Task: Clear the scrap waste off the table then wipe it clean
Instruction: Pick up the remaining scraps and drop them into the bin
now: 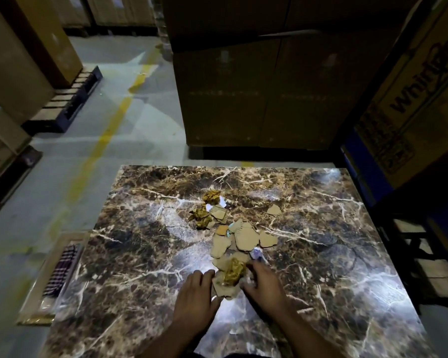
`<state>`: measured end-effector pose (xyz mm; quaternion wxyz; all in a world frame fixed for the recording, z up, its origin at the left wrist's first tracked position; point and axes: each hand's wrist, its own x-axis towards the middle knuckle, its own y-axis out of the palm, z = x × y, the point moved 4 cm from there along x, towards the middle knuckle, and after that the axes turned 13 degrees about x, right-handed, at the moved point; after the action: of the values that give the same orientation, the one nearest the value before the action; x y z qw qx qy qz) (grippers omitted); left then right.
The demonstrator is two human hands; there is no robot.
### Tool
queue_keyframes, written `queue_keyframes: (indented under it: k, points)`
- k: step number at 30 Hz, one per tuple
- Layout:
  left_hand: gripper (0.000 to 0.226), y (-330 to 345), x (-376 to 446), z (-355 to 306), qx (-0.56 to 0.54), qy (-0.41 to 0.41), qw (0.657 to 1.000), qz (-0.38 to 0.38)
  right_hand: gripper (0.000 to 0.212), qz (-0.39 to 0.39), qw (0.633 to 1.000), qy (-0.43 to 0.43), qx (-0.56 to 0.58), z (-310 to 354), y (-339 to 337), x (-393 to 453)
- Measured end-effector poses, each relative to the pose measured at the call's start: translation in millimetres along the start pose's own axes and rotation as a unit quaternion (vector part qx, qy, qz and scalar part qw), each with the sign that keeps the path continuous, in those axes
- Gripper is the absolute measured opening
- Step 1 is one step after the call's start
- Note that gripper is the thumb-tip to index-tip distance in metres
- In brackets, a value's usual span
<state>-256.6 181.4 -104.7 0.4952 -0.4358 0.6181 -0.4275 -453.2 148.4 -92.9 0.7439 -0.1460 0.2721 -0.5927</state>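
scrap (239,236): torn tan cardboard bits, crumpled gold wrappers, mid marble table (347,267)
left hand (197,293): fingers together, flat against near pile's left edge
right hand (263,281): fingers curled, touching pile's right side
carton (411,99): "Whirlpool", partly cut off

Two hands at the near end of a scrap pile on a marble-patterned table

The left hand (197,293) and right hand (263,282) lie on the table (334,254), flanking a crumpled yellow wad (233,270) lying on torn cardboard pieces (243,239). Beyond that wad the cardboard trails away to two more yellow wads (204,208). Left of the table a checked cloth (62,270) lies on the floor; stacked cartons (256,86) stand behind.
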Motion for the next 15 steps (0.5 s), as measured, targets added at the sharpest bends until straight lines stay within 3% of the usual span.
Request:
queue_keyframes:
  k: [5, 9, 12, 15]
  points:
    - [0.077, -16.4, 27.0, 0.8, -0.165, -0.032, 0.986, 0.000, 0.037, -0.052, 0.994, 0.040, 0.083, 13.6, -15.5, 14.9]
    - [0.081, -35.4, 52.5, 32.0, -0.166, -0.018, 0.985, -0.041, 0.024, -0.197, 0.978, 0.061, 0.014, -8.6, -61.0, 31.6]
    - [0.082, -54.9, 101.4, 54.1, -0.111, -0.090, 0.989, -0.040, 0.044, -0.151, 0.974, 0.149, -0.076, -29.5, -73.2, 63.2]
    - [0.095, -78.5, 158.9, 55.7, -0.045, -0.063, 0.997, -0.010, 0.061, -0.059, 0.976, 0.176, -0.113, -26.2, -65.7, 92.2]
